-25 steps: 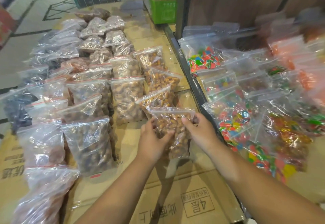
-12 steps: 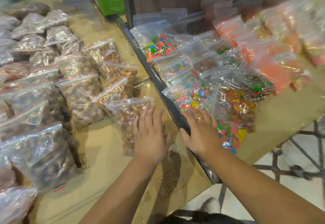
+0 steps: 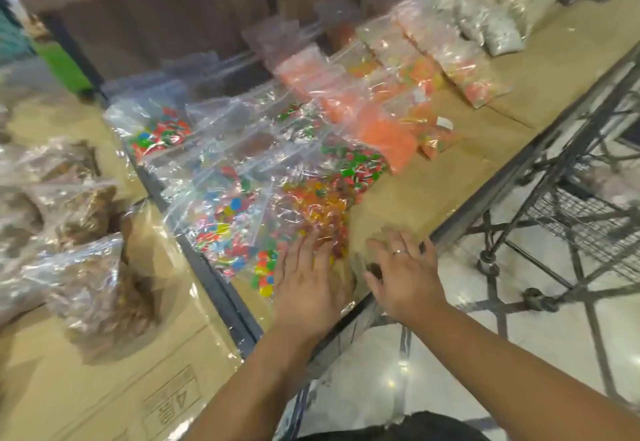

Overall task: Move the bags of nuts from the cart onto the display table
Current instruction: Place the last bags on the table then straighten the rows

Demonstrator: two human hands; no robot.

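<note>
The whole view is smeared by motion, so labels and bag contents read only as colour. The bags of nuts point(image 3: 93, 267) lie at the left on the cardboard-covered display table point(image 3: 104, 388), brown and glossy, and the picture's edge cuts off the row. At the right only a corner of the wire cart point(image 3: 585, 212) shows, and what is inside it is too blurred to tell. The left hand point(image 3: 304, 281) is palm down with straight, spread fingers and holds nothing. Its fingertips lie over the nearest of the candy bags point(image 3: 228, 219), and whether they touch it cannot be told. The right hand point(image 3: 407, 278), wearing a ring point(image 3: 398, 252), is likewise flat, spread and empty, over bare cardboard point(image 3: 426, 181) near the front edge of a second table. That table carries clear bags of multicoloured sweets, then orange bags point(image 3: 346, 101), then pale bags point(image 3: 498, 15) farther along. A dark metal rail point(image 3: 214, 285) separates the two tables. Below is a glossy tiled floor point(image 3: 485, 302), and behind stands dark wood panelling point(image 3: 156, 18).
</note>
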